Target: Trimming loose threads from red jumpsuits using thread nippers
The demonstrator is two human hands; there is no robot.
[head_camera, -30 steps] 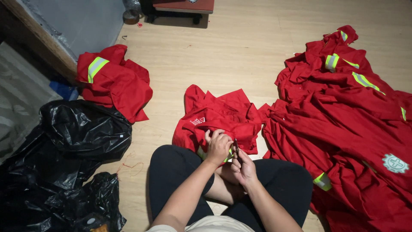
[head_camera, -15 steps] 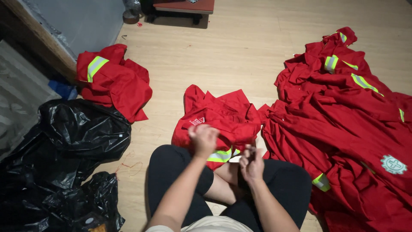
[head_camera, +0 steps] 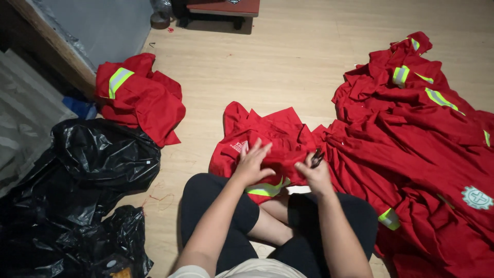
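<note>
Red work garment (head_camera: 272, 141), crumpled, lies on wood floor (head_camera: 288, 62) just in front of seated person's crossed legs, lower edge lapping onto the knees. Soft, floppy cloth, prob. light; no stiffness, will sag and bunch wherever lifted. Reflective yellow-grey strip (head_camera: 266, 189) at near hem is the firmest-looking spot; best hold likely a hem, seam or collar edge w/ both hands spread apart. Long axis hard to fix, too rumpled; roughly runs away from the person, a pointed corner toward top left, striped hem toward the lap.

Left hand (head_camera: 252, 162) flat on the cloth, fingers splayed open, pressing, gripping nothing. Right hand (head_camera: 315, 172) curled closed round a small dark tool (head_camera: 317, 157), maybe snips; can't tell for sure.

Outward: big heap of same red garments (head_camera: 422, 144) to the right, touching the piece. Smaller red bundle (head_camera: 138, 98) far left, well apart. Black plastic bags (head_camera: 98, 159) near left.
</note>
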